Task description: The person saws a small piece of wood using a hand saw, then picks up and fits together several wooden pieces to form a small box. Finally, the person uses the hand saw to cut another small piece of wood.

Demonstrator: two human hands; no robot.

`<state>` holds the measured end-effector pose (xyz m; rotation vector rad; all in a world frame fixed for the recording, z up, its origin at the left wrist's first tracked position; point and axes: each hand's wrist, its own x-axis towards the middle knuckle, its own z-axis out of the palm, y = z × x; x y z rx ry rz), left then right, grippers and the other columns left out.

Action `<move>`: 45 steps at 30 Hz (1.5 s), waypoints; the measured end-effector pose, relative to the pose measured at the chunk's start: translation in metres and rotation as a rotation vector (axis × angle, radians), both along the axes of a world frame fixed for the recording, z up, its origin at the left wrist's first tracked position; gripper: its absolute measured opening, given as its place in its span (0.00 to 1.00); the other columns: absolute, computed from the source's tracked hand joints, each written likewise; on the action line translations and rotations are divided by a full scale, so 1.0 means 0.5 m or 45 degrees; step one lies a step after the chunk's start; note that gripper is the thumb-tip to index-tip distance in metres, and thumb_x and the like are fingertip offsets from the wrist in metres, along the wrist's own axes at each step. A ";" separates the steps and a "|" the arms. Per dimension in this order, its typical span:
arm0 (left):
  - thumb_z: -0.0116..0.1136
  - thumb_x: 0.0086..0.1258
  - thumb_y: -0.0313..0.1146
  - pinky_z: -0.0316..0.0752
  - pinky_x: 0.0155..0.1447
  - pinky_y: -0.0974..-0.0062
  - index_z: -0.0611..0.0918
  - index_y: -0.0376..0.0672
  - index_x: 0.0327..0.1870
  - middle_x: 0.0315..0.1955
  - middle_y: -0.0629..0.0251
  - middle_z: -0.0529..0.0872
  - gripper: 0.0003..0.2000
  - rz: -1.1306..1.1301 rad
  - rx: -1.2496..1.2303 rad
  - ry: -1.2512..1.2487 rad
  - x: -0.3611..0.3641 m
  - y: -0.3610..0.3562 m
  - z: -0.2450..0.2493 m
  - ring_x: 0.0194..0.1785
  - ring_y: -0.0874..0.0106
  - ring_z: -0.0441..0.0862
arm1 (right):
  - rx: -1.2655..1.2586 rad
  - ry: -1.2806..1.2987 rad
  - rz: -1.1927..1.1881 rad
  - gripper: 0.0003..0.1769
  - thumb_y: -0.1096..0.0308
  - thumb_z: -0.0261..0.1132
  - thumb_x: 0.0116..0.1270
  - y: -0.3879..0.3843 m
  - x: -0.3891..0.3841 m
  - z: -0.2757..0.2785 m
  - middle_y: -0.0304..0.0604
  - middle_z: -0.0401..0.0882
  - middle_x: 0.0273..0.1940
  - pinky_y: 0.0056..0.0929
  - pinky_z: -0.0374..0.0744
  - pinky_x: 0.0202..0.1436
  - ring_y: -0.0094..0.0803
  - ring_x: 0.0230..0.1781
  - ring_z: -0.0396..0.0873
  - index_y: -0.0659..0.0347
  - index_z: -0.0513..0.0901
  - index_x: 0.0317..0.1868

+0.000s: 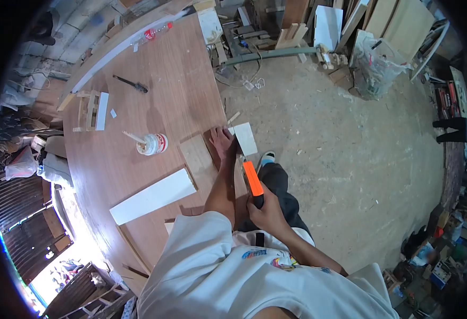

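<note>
My right hand (264, 210) is wrapped round the orange and black handle of a handsaw (253, 178). Its thin blade is seen nearly edge-on, close to a pale board (245, 139) that juts past the table edge. My left hand (222, 142) lies on the wood at that edge, fingers spread, just left of the saw. Under and beside the left forearm is a flat light-brown board (199, 156). How far the blade has entered the wood cannot be made out.
On the wooden table (175, 90) are a white board (153, 196), a tub with a stick (152, 144), a small wooden frame (90, 111), a dark tool (131, 83) and a bottle (158, 32). A bag (377, 69) stands on the floor near leaning planks (398, 24).
</note>
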<state>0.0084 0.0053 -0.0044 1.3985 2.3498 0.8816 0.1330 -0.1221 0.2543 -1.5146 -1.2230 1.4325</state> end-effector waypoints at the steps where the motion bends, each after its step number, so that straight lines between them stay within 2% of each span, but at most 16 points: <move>1: 0.48 0.71 0.38 0.59 0.63 0.47 0.77 0.37 0.45 0.52 0.50 0.74 0.13 -0.043 -0.024 -0.038 -0.002 0.007 0.010 0.59 0.51 0.69 | 0.046 -0.036 -0.013 0.13 0.78 0.59 0.58 0.003 -0.002 -0.039 0.54 0.78 0.33 0.37 0.75 0.40 0.44 0.37 0.81 0.69 0.74 0.45; 3: 0.48 0.70 0.38 0.60 0.61 0.48 0.77 0.37 0.45 0.51 0.51 0.74 0.13 -0.132 -0.046 -0.090 -0.003 0.011 0.039 0.59 0.52 0.70 | -0.112 -0.167 0.091 0.17 0.78 0.59 0.57 0.047 -0.014 -0.132 0.55 0.79 0.36 0.34 0.76 0.46 0.41 0.41 0.81 0.68 0.76 0.49; 6: 0.47 0.70 0.38 0.61 0.60 0.49 0.77 0.37 0.45 0.51 0.51 0.74 0.13 -0.094 -0.030 -0.127 -0.004 0.010 0.045 0.58 0.52 0.70 | -0.077 -0.205 0.066 0.18 0.79 0.58 0.58 0.137 -0.055 -0.176 0.55 0.78 0.37 0.32 0.76 0.49 0.38 0.44 0.81 0.68 0.76 0.51; 10: 0.46 0.71 0.38 0.61 0.62 0.50 0.77 0.36 0.45 0.50 0.49 0.74 0.14 -0.034 0.029 0.006 -0.002 0.017 -0.010 0.57 0.50 0.70 | -0.040 -0.134 0.034 0.18 0.79 0.58 0.58 0.033 0.005 -0.044 0.55 0.78 0.37 0.31 0.76 0.49 0.38 0.44 0.81 0.68 0.75 0.51; 12: 0.46 0.72 0.38 0.60 0.63 0.49 0.77 0.35 0.45 0.51 0.49 0.74 0.14 -0.067 0.027 -0.004 0.000 0.013 0.030 0.58 0.50 0.70 | -0.139 -0.016 0.083 0.19 0.79 0.58 0.58 0.015 0.016 0.027 0.56 0.79 0.38 0.32 0.75 0.51 0.38 0.46 0.81 0.68 0.75 0.53; 13: 0.46 0.72 0.38 0.60 0.63 0.49 0.77 0.35 0.45 0.51 0.48 0.74 0.14 -0.108 0.000 -0.041 0.001 0.010 0.047 0.59 0.50 0.70 | 0.001 -0.074 0.004 0.18 0.78 0.59 0.58 0.027 0.001 -0.021 0.56 0.79 0.37 0.33 0.76 0.47 0.41 0.43 0.81 0.69 0.74 0.51; 15: 0.46 0.72 0.38 0.59 0.64 0.48 0.77 0.35 0.46 0.51 0.48 0.75 0.14 -0.145 -0.031 -0.078 -0.001 0.000 0.041 0.60 0.50 0.69 | -0.058 -0.176 0.027 0.15 0.76 0.59 0.58 0.102 -0.034 -0.126 0.56 0.78 0.34 0.36 0.76 0.41 0.44 0.38 0.81 0.70 0.74 0.47; 18: 0.46 0.71 0.39 0.58 0.65 0.48 0.77 0.35 0.47 0.53 0.48 0.74 0.16 -0.159 -0.055 -0.127 -0.023 0.008 0.003 0.62 0.51 0.68 | 0.054 -0.263 0.006 0.13 0.75 0.59 0.58 0.154 -0.076 -0.187 0.55 0.76 0.30 0.37 0.74 0.37 0.45 0.32 0.79 0.71 0.73 0.43; 23: 0.46 0.71 0.37 0.60 0.63 0.50 0.78 0.37 0.47 0.53 0.51 0.75 0.14 -0.066 -0.141 0.009 0.004 -0.015 0.040 0.61 0.53 0.69 | 0.009 -0.174 0.038 0.13 0.74 0.61 0.57 0.048 -0.016 -0.055 0.58 0.77 0.29 0.38 0.75 0.36 0.49 0.30 0.77 0.70 0.74 0.43; 26: 0.47 0.70 0.36 0.62 0.61 0.52 0.78 0.37 0.45 0.52 0.50 0.75 0.12 -0.085 -0.059 0.032 0.006 0.009 0.043 0.59 0.52 0.70 | 0.049 -0.164 -0.028 0.12 0.76 0.60 0.57 0.084 -0.036 -0.113 0.55 0.77 0.27 0.36 0.75 0.35 0.44 0.28 0.77 0.70 0.74 0.42; 28: 0.47 0.70 0.35 0.63 0.60 0.52 0.78 0.37 0.44 0.52 0.50 0.75 0.12 -0.101 -0.045 0.024 -0.001 0.023 0.035 0.58 0.51 0.71 | 0.094 -0.297 0.005 0.10 0.78 0.57 0.57 0.149 -0.069 -0.197 0.47 0.73 0.25 0.32 0.73 0.35 0.33 0.27 0.73 0.69 0.73 0.40; 34: 0.50 0.68 0.35 0.65 0.56 0.55 0.77 0.37 0.43 0.46 0.51 0.75 0.11 -0.110 -0.038 0.100 0.005 0.011 0.045 0.53 0.51 0.72 | -0.072 -0.130 0.096 0.07 0.77 0.57 0.57 0.091 -0.016 -0.032 0.46 0.72 0.23 0.34 0.71 0.29 0.28 0.25 0.69 0.68 0.72 0.37; 36: 0.51 0.66 0.35 0.65 0.56 0.54 0.77 0.36 0.42 0.46 0.51 0.76 0.11 -0.131 0.020 0.098 0.010 0.023 0.063 0.52 0.51 0.72 | -0.041 -0.061 0.080 0.05 0.77 0.56 0.57 0.129 -0.010 -0.053 0.43 0.69 0.22 0.34 0.70 0.28 0.25 0.24 0.67 0.66 0.71 0.35; 38: 0.51 0.66 0.35 0.65 0.56 0.53 0.77 0.37 0.42 0.46 0.51 0.76 0.11 -0.096 0.069 0.125 0.006 0.013 0.037 0.51 0.51 0.73 | -0.138 -0.165 0.131 0.13 0.74 0.57 0.57 0.172 -0.017 -0.147 0.63 0.78 0.30 0.43 0.76 0.40 0.60 0.38 0.80 0.69 0.73 0.43; 41: 0.50 0.67 0.35 0.66 0.56 0.53 0.77 0.38 0.42 0.47 0.52 0.76 0.10 -0.113 0.042 0.124 -0.007 0.022 0.000 0.51 0.51 0.74 | -0.245 -0.193 0.122 0.12 0.75 0.57 0.57 0.202 -0.058 -0.176 0.63 0.77 0.30 0.42 0.76 0.39 0.60 0.38 0.80 0.70 0.73 0.42; 45: 0.47 0.69 0.35 0.65 0.56 0.54 0.78 0.38 0.43 0.50 0.53 0.76 0.11 -0.103 0.015 0.109 -0.002 0.025 0.023 0.54 0.52 0.73 | -0.184 -0.102 0.131 0.13 0.74 0.58 0.56 0.118 -0.012 -0.017 0.65 0.78 0.31 0.43 0.76 0.41 0.61 0.39 0.80 0.70 0.73 0.42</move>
